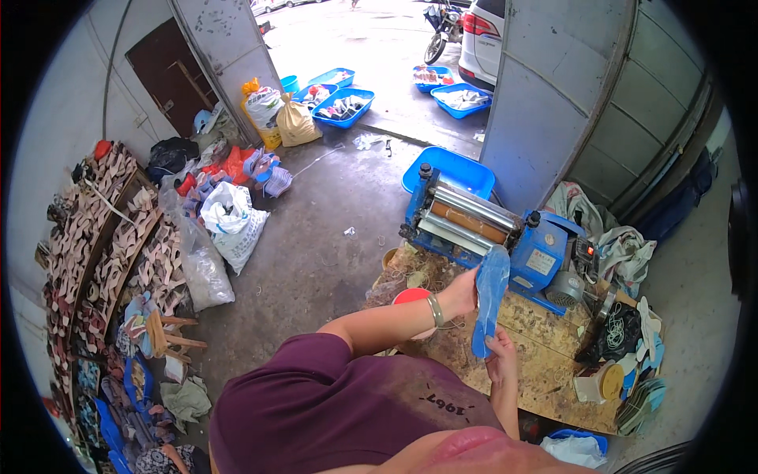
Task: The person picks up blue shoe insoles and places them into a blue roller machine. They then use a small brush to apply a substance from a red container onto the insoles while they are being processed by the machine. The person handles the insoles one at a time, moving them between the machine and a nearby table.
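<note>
A blue, foot-shaped insole (493, 286) is held up lengthwise over the workbench, its wide end away from me. My left hand (458, 295) is closed on its left edge near the middle, the fingertips partly hidden. At the narrow near end, my right hand (500, 353) pinches the insole between thumb and fingers. Just beyond it stands a blue roller machine (539, 251) with shiny metal rollers and a brown one. The insole's far tip overlaps the machine's near edge in view; whether they touch I cannot tell.
The stained wooden workbench (541, 344) carries a yellow-lidded tub (610, 381) and loose scraps. A red-topped container (412, 295) is by my left forearm. Beyond the machine is a blue basin (466, 167). Racks of shoe parts (95, 261) and white sacks (234, 221) fill the left.
</note>
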A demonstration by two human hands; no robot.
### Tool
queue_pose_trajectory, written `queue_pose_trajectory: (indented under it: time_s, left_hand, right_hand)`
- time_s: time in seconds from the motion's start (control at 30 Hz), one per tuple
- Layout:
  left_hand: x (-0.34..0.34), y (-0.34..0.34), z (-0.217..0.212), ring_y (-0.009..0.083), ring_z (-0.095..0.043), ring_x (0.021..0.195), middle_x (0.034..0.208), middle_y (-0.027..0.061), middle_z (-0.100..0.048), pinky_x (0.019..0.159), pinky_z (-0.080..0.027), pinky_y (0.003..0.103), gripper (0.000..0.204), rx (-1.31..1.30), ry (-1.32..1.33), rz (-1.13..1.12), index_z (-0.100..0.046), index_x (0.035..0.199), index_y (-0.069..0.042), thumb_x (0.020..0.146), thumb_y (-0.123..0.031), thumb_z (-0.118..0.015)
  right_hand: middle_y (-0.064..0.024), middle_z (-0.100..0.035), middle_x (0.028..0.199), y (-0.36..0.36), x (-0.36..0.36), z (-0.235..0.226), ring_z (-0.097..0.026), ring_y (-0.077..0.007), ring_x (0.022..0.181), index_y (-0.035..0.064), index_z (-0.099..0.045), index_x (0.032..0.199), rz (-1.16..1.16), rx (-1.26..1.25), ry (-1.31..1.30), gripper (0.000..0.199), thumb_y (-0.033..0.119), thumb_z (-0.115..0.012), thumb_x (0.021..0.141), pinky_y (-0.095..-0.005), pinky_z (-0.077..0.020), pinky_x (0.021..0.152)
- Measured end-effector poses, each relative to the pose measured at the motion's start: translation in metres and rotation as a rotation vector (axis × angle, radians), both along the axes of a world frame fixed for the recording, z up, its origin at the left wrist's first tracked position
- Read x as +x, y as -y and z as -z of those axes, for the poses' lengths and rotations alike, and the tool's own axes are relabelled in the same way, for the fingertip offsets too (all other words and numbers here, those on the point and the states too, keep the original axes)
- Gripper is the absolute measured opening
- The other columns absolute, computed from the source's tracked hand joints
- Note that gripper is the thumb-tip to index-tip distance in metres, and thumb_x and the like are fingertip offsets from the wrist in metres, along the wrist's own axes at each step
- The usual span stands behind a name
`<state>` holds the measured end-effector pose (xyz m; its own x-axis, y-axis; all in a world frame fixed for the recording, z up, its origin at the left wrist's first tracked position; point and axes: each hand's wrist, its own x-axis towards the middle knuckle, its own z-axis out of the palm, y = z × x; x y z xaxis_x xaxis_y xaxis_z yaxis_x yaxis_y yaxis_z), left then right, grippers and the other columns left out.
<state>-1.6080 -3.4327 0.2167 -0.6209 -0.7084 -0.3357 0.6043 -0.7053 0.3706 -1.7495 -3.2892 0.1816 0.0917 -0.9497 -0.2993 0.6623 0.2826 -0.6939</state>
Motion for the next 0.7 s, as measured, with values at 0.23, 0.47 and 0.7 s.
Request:
queue_pose_trajectory:
  time_s: [0.23,0.47,0.7]
  left_hand:
    - [0.077,0.02,0.013,0.0256,-0.059,0.101,0.109,0.0126,-0.061,0.089,-0.048,0.038,0.038,-0.088,-0.18,-0.306,-0.052,0.116,-0.004,0.096,-0.035,-0.041]
    - [0.143,-0.021,0.069,0.0248,-0.053,0.109,0.116,0.0123,-0.056,0.092,-0.042,0.038,0.039,-0.985,1.277,-0.159,-0.048,0.124,-0.002,0.09,-0.022,-0.052]
    - [0.124,-0.043,0.07,0.0295,-0.041,0.122,0.127,0.0154,-0.048,0.101,-0.029,0.045,0.065,-1.456,1.832,0.052,-0.046,0.125,-0.001,0.078,-0.044,-0.061]
  right_hand:
    - [-0.0098,-0.061,0.109,0.032,0.004,-0.002,-0.059,-0.019,0.099,-0.0001,-0.051,0.118,0.064,-0.009,-0.099,0.042,0.002,-0.061,0.078,-0.0334,-0.0483,0.086]
    - [-0.0072,-0.061,0.106,0.086,0.022,0.016,-0.06,-0.0164,0.093,0.001,-0.049,0.12,-0.076,0.133,-0.197,0.041,0.006,-0.058,0.081,-0.0316,-0.0491,0.083]
    - [-0.008,-0.062,0.097,0.164,0.095,0.038,-0.061,-0.0186,0.082,0.0016,-0.054,0.109,-0.135,0.246,-0.031,0.026,0.004,-0.055,0.083,-0.0306,-0.0538,0.069]
